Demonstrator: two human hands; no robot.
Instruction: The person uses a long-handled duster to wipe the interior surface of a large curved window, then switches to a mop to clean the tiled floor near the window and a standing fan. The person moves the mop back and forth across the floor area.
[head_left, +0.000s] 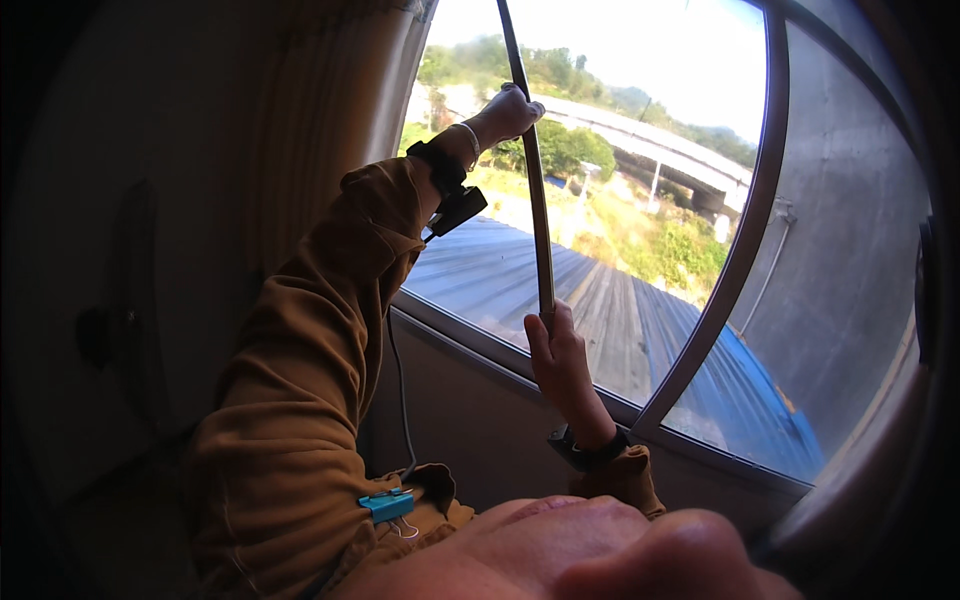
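A long, narrow dark strip (535, 195), possibly a rail or pole, runs upright and slightly tilted across the bright window. Higher up, my left hand (511, 114) is closed around it, with the arm stretched out and up. My right hand (556, 352) grips the strip's lower end, the thumb on one side and the fingers on the other. The strip's top leaves the picture, and its lowest part is hidden in my right hand. Black devices are strapped to my left wrist (456, 210) and right wrist (589, 448).
Before me is a window with a metal frame (724, 330). A curtain (315, 142) hangs at its left. Outside lie a blue corrugated roof (495, 259), an elevated road (675, 146) and trees. A cable (401, 397) drops from my left wrist; a blue binder clip (387, 507) sits at my collar.
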